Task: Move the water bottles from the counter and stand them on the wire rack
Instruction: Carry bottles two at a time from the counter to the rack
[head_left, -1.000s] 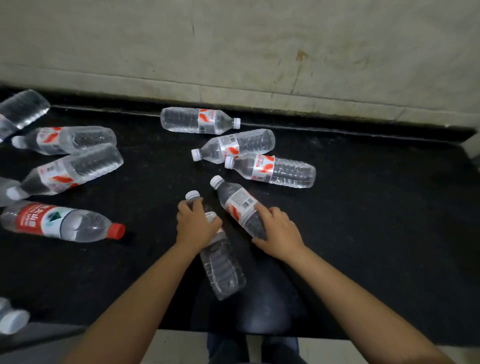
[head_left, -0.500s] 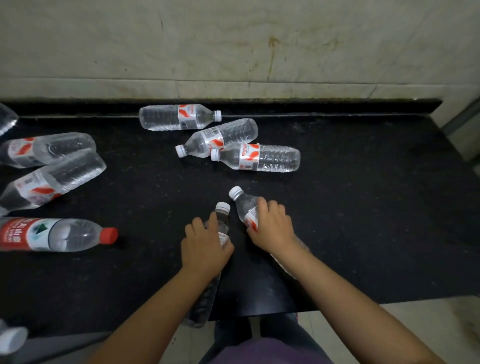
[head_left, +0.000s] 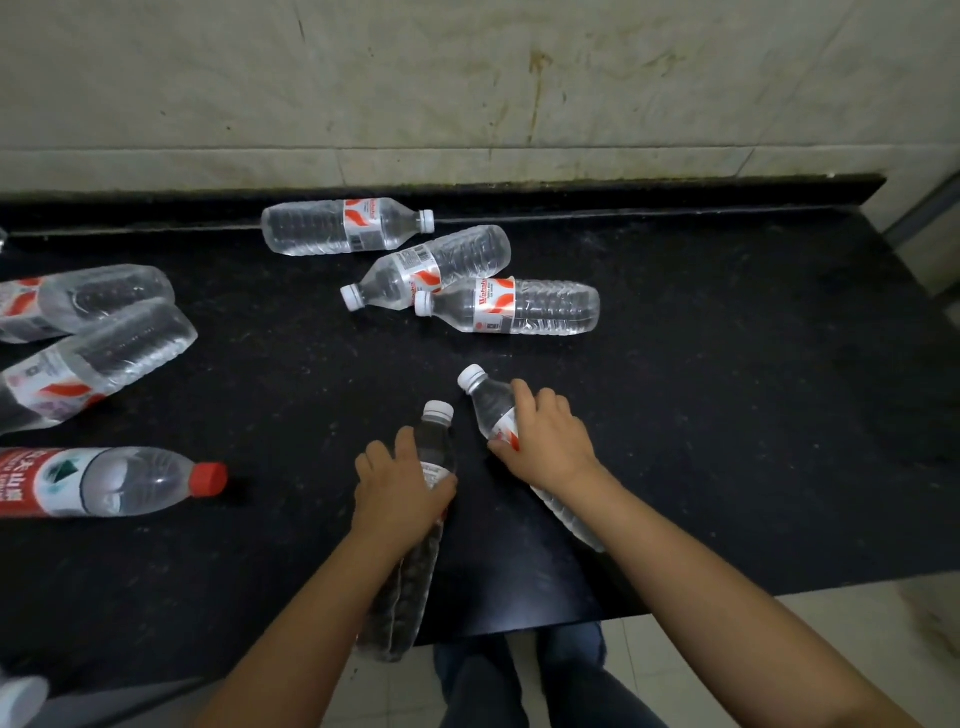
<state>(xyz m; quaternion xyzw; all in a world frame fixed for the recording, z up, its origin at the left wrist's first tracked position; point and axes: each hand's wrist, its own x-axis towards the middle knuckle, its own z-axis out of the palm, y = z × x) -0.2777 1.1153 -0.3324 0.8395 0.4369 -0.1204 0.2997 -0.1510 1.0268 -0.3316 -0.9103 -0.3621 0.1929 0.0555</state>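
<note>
At the far left edge of the black table (head_left: 727, 415), 2 clear water bottles lie on their sides, one (head_left: 88, 299) just beyond the other (head_left: 98, 364), both with red-and-white labels and partly cut off by the frame. Nearer, a bottle with a red label and red cap (head_left: 114, 483) lies on its side, its cap pointing right. At the near left corner a white cap (head_left: 21, 699) shows, cut off by the frame.

Toward the middle, by the wall (head_left: 467, 78), 3 more bottles lie in a loose cluster: the farthest (head_left: 343, 226) with its cap to the right, the second (head_left: 431, 267) slanted with its cap to the near left, and the third (head_left: 514, 306) touching it, cap to the left.

At the near edge, the left hand (head_left: 400, 488) grips a clear bottle (head_left: 415, 545) around its upper body, fingers curled over it; the bottle's base hangs past the table edge. Just to the right, the right hand (head_left: 545, 444) grips another bottle (head_left: 491, 402) at its label, cap pointing to the far left, its base hidden under the forearm. The 2 held bottles are near each other, caps apart.
</note>
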